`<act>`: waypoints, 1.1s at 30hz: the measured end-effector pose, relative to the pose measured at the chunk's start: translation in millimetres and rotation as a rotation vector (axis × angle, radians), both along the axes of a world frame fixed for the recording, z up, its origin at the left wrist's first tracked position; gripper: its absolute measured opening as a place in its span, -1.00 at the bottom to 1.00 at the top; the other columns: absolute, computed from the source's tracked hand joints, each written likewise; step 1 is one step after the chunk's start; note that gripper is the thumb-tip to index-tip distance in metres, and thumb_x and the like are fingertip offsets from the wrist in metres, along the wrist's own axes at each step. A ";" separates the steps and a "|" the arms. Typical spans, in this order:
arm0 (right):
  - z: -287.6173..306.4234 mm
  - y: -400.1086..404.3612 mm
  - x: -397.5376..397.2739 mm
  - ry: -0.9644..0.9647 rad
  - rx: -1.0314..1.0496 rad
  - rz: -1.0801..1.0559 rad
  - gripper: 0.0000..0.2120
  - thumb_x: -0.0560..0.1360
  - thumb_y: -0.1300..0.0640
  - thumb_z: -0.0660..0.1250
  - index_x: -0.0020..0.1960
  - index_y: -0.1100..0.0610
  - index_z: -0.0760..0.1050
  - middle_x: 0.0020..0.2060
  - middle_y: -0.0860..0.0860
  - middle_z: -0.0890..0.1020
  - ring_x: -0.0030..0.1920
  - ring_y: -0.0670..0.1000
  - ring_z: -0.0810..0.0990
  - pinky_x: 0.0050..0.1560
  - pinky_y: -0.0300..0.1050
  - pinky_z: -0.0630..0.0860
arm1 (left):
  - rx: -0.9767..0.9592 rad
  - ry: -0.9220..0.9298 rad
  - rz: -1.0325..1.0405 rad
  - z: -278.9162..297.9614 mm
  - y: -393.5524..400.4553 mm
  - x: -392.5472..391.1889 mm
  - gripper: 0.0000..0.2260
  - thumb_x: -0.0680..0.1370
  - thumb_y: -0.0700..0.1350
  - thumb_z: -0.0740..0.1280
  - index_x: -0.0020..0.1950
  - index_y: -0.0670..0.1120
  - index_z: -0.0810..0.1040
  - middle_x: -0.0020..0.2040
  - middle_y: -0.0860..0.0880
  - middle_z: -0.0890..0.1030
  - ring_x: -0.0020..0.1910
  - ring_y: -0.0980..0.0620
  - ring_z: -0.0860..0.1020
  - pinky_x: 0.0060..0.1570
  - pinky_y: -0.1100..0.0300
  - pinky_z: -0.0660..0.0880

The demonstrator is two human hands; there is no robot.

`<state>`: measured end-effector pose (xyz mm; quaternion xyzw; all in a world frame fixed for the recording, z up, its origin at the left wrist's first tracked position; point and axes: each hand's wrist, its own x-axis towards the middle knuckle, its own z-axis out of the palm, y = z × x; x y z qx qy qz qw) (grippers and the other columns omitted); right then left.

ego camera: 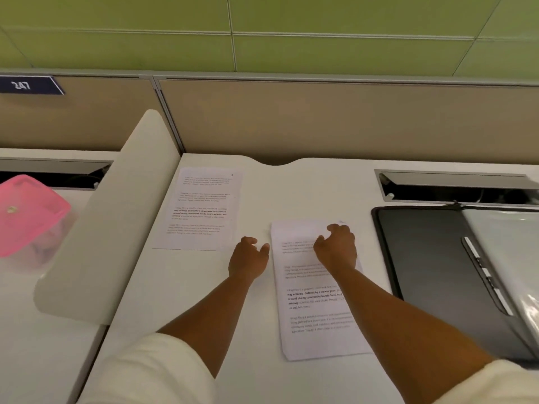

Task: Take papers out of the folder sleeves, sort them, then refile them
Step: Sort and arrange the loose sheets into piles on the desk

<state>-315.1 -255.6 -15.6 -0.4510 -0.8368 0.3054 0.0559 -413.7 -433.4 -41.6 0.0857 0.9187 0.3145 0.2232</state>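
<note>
Two printed sheets lie flat on the white desk (306,188). One paper (204,208) sits at the back left, untouched. A second paper (315,304) lies in the middle. My right hand (337,247) rests on its upper part with fingers loosely bent, touching the sheet. My left hand (248,258) hovers or rests on the bare desk just left of that sheet, fingers relaxed, holding nothing. At the right lies an open black folder (431,258) with clear plastic sleeves (507,258) folded to its right side.
A white divider panel (110,228) stands at the left of the desk. Beyond it a pink-lidded plastic box (26,211) sits on the neighbouring desk. A cable slot (455,188) opens behind the folder. A beige partition wall runs along the back.
</note>
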 end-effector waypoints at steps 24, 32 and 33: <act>-11.7 60.9 91.4 -0.028 -0.164 0.056 -0.86 0.47 0.18 0.26 -0.09 0.00 0.57 0.05 0.00 0.57 -0.11 -0.02 0.59 -0.17 -0.10 0.64 | 0.170 -0.222 0.033 11.9 86.7 93.3 -0.70 0.52 0.07 0.42 0.20 0.00 0.54 0.09 0.03 0.63 0.10 0.00 0.60 0.20 0.07 0.53; -14.8 60.3 94.8 0.092 -0.298 0.233 -0.76 0.57 0.22 0.23 0.11 0.12 0.64 0.02 -0.08 0.57 0.04 -0.10 0.52 0.14 -0.19 0.49 | 0.287 -0.465 0.037 9.5 118.5 105.6 -0.69 0.52 0.26 0.37 0.12 0.10 0.64 -0.02 0.14 0.59 0.01 0.09 0.55 0.02 0.18 0.46; -15.1 60.3 94.7 0.097 -0.313 0.231 -0.75 0.56 0.24 0.22 0.09 0.11 0.65 0.01 -0.09 0.58 0.04 -0.10 0.53 0.16 -0.18 0.50 | 0.278 -0.472 0.059 8.5 120.4 105.5 -0.67 0.51 0.24 0.39 0.15 0.08 0.66 0.01 0.11 0.61 0.06 0.03 0.56 0.09 0.13 0.49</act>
